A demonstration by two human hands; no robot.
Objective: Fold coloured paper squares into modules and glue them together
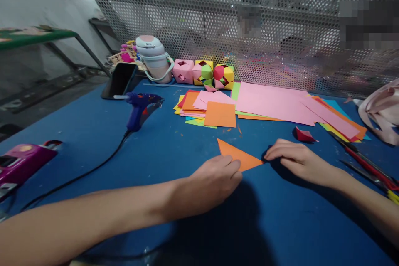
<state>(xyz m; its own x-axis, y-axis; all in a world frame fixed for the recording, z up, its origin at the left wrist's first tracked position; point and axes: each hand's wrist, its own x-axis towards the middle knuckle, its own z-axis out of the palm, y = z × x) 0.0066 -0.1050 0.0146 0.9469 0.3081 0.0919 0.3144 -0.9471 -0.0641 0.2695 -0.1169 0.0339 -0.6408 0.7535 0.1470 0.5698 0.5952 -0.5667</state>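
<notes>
- Left hand (218,181): fingers curled nearly closed, fingertips on the left part of one orange paper triangle (246,158); pinch or mere press, cannot tell.
- Right hand (294,158): fingers bent, half closed, tips at the triangle's right corner; grip cannot be told.
- Triangle lies flat mid-table, between the hands, on the blue table (174,153).
- Left edge of table: one purple device (29,162), partly out of view.
- Right edge: at least two long tools (369,167), red and yellow parts visible.
- Beyond right hand: one small red folded piece (304,134).
- Left of centre: one blue glue gun (136,110), black cord running toward the near left corner.
- Toward far edge: pile of small coloured paper (220,114), orange square uppermost; large sheets (274,102) beside it, mostly pink. Sheet count unclear.
- Far left corner: one phone (120,81).
- Far edge: one lidded bottle (156,60), contents hidden; three folded-paper balls (206,72) in a row beside it.
</notes>
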